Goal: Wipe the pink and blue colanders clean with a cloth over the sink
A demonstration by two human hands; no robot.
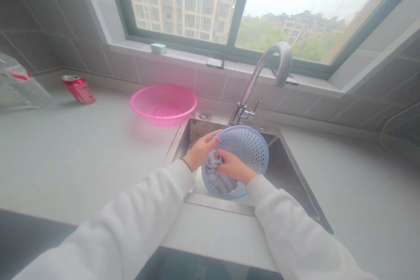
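Blue plastic colander [251, 151] is being held inside a stainless steel sink [278, 162], the left hand [201, 151] grasping its rim while the right hand [231, 166] is clenching a gray cloth [218, 179] against it. Pink plastic basket [164, 96] is sitting on the tabletop [82, 170] just left of the sink, a red drink can [78, 89] standing farther left, a chrome faucet [252, 81] rising at the sink's far edge.

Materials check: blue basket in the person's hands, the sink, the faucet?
The blue basket looks like moulded plastic: matte, with a fine cut lattice. The sink looks like brushed stainless steel, with a dull grey sheen. The faucet looks chrome-plated, given its mirror-like highlights; the base metal is hidden.
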